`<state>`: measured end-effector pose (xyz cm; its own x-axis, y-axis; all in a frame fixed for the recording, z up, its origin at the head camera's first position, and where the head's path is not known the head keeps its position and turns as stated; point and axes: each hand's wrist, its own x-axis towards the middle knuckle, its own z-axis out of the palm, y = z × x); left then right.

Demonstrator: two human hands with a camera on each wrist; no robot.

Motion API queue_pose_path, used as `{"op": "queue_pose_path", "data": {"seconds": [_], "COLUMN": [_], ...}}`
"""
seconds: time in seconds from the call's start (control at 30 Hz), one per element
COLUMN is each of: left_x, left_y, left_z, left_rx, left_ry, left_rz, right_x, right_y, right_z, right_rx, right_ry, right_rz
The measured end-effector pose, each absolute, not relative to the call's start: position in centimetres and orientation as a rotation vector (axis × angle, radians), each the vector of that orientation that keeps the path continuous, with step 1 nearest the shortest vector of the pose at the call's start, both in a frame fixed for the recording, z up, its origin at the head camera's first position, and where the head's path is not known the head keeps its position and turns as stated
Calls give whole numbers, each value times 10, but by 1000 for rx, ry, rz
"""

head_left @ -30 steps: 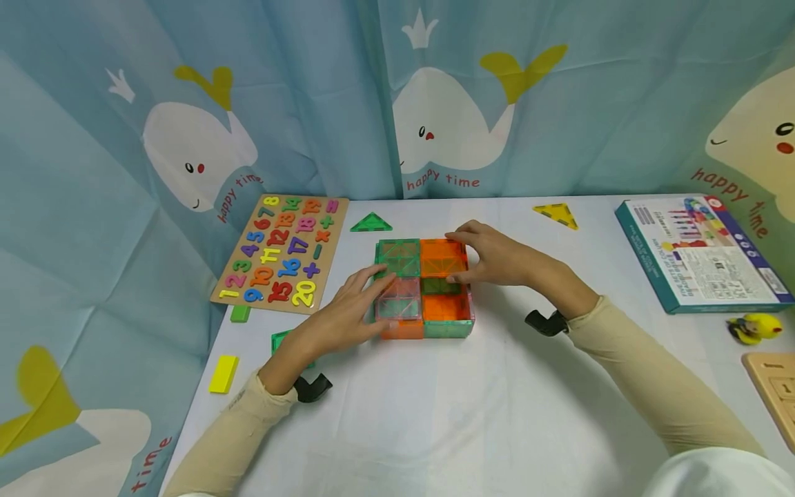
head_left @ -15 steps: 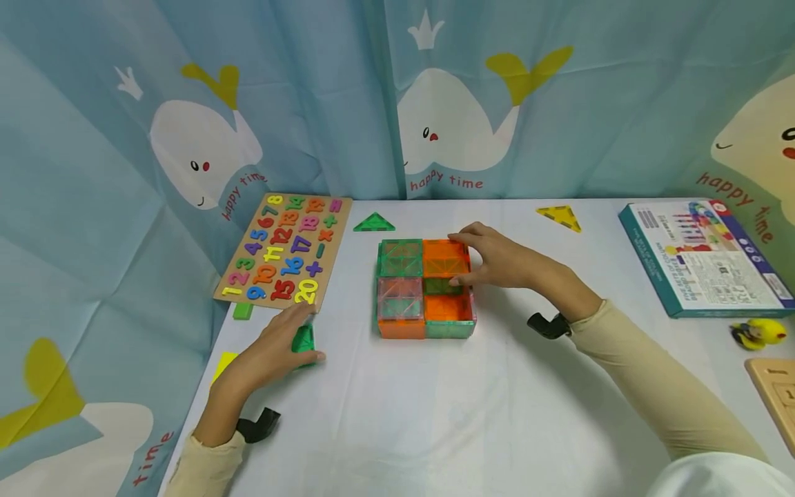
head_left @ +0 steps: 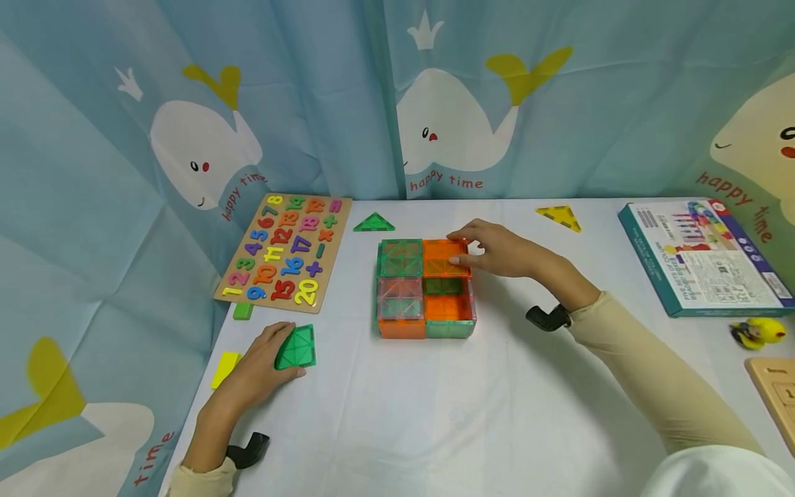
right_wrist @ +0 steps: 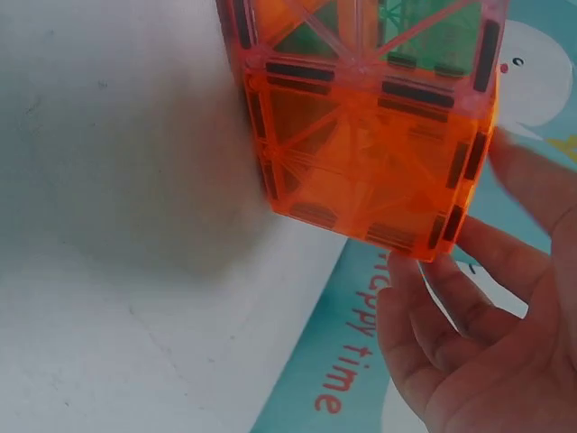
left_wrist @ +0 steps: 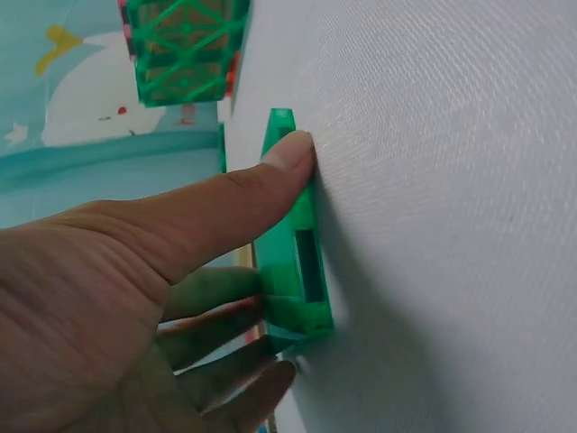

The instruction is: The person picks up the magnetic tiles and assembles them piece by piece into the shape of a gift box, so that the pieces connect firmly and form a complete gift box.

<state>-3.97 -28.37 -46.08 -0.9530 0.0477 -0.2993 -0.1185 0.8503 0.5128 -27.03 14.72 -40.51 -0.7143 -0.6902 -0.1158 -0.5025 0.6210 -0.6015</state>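
My left hand [head_left: 253,373] holds a green square magnetic tile [head_left: 298,347] at the left of the table. In the left wrist view its thumb presses one edge of the tile, with the fingers on the opposite side. A low box of translucent magnetic tiles [head_left: 401,328] stands mid-table. Green, orange and pink tiles cover three of its quarters; the front right quarter is open on top. At its back right corner my right hand [head_left: 499,252] rests with fingertips and thumb about the orange part [right_wrist: 356,167], fingers loosely bent.
A number puzzle board [head_left: 279,254] lies at back left, with green [head_left: 243,311] and yellow [head_left: 225,370] blocks near it. Triangular tiles, green [head_left: 374,222] and yellow [head_left: 560,217], lie behind the box. At right are a boxed toy [head_left: 708,255], a duck figure [head_left: 759,333] and a wooden board [head_left: 773,393].
My left hand has left the tile box, moved left and down, and taken hold of the green square tile. The right hand stays at the box's corner, its thumb shifted slightly back.
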Motion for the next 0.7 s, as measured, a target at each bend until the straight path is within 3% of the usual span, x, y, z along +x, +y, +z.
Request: {"op": "queue_pose_path", "data": {"seconds": [0.4,0.7], "left_x": [-50,-81], "left_y": [-272,-206], "left_z": [-456,-409], "left_rx": [24,361], "left_ry": [2827,2993], "left_rz": [810,841], "right_x": [-283,-287], "right_y": [153,153], "right_z": [-412,-416], "right_rx": [-968,-908], "right_ry": [2433,2414], "right_rz": [-929,-970]}}
